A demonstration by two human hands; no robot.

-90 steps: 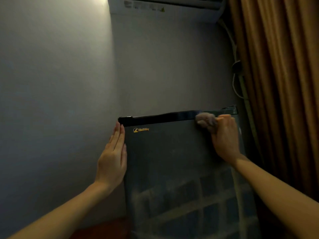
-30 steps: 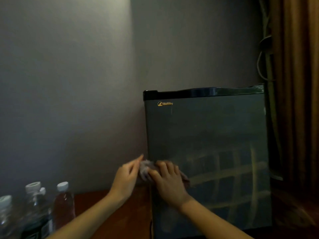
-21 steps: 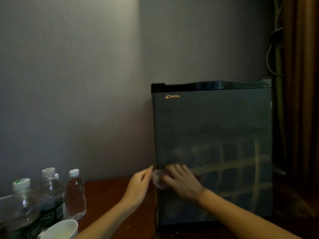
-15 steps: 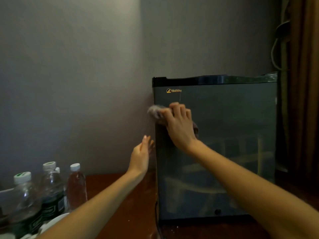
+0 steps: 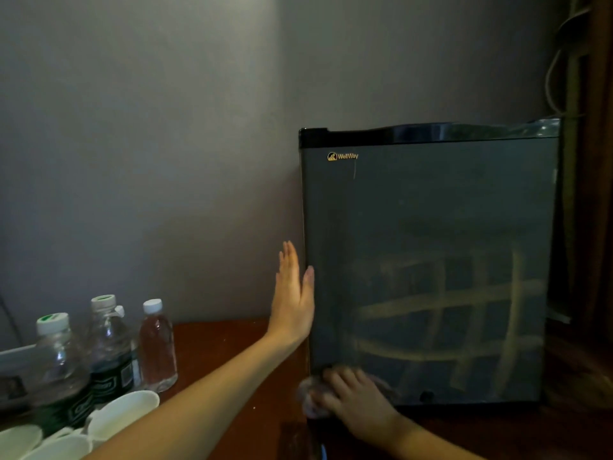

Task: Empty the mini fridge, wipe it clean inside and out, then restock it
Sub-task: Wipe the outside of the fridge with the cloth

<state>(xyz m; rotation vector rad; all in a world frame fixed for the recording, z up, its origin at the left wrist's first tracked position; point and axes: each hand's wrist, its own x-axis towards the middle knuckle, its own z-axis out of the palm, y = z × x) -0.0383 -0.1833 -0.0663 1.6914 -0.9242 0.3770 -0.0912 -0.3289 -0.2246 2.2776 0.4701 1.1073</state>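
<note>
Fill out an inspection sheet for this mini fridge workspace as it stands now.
Surface: reddish-brown wooden tabletop; the fridge stands on it.
Job's things: dark grey mini fridge, door closed, pale crisscross streaks on its lower front; crumpled pale cloth at the door's lower left corner.
Clutter: clear plastic bottles with white caps and white cups, left of the fridge.
Hands: left hand flat against the fridge's left edge; right hand holds the cloth to the door.
Cables: looped cords on the wall above the fridge's right corner.
Surroundings: grey wall; brown curtain at right.
</note>
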